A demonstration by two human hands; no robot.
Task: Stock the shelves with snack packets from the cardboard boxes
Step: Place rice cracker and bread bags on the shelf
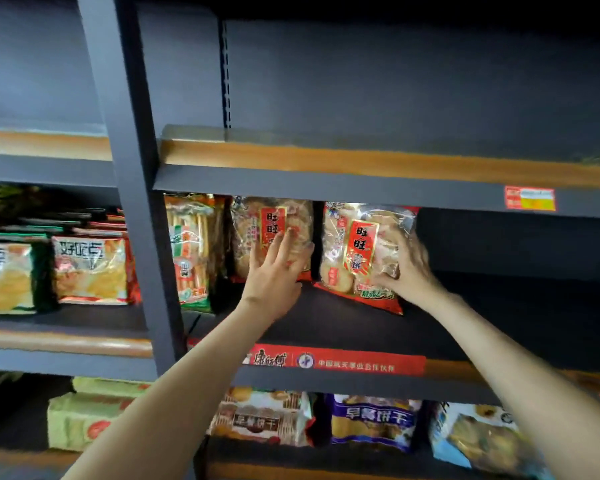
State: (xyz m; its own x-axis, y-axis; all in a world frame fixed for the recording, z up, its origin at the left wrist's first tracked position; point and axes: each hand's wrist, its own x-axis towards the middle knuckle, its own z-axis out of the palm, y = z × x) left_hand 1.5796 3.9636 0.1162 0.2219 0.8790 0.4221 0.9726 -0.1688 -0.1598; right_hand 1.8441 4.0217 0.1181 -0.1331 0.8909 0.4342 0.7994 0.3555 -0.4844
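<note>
Right hand (407, 268) clamped on rice cracker bag (357, 254), tilted, on middle shelf (465, 323). Left hand (274, 271) flat, fingers straight, bracing neighbour bag (274, 230). Stand upright, slide back flush beside neighbour, label forward.

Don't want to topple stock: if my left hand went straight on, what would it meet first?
The left hand would meet the rice cracker packet, which its fingertips seem to touch; depth is unclear.

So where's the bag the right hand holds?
Head view, right of centre: the bag sits on the middle shelf in the right hand, beside a matching bag.
</note>
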